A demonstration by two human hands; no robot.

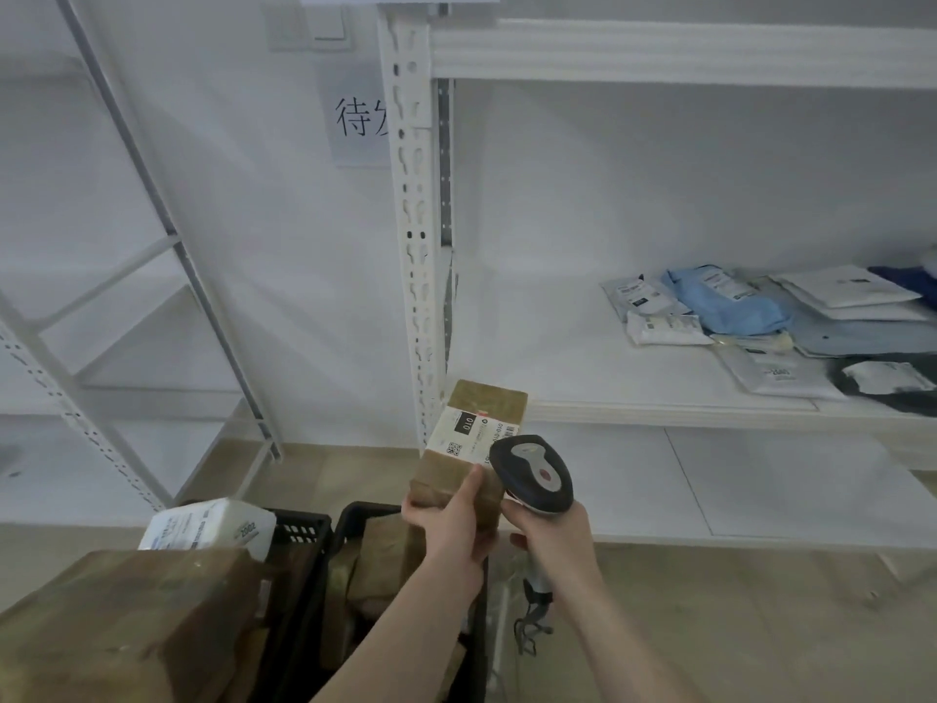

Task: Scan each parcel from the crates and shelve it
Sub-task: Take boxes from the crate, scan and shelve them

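**Box up for scanning, shelf to follow**

Looks light and stiff: a small brown cardboard box (pixel 469 451), raised on one hand alone with no visible sag or crush. Probably dry card, not slippery; taped faces may be smoother. White label (pixel 474 434) stuck across the top face, so best gripped by the lower end and the side walls, clear of the printed codes. Nothing suggesting fragile contents, though impossible to tell what sits inside.

Left hand (pixel 451 520) curled round the near, lower end of the box, thumb laid up along the right side wall, fingers wrapped beneath and out of sight. Box tilted up and away from that hand, label facing the camera, far end reaching toward the white shelf post (pixel 417 235).

Right hand (pixel 552 537) closed round the handle of the scanner (pixel 532 471), just right of the left hand and nearly touching it. Scanner head just above and beside the near right corner of the box, overlapping the label's edge, cable (pixel 530 621) hanging below the wrist.

Below both forearms, black crates (pixel 304 545) holding more brown parcels. Up and to the right of the hands, the shelf (pixel 634 383) with soft mail bags (pixel 730 301) at its far end, bare board nearer.
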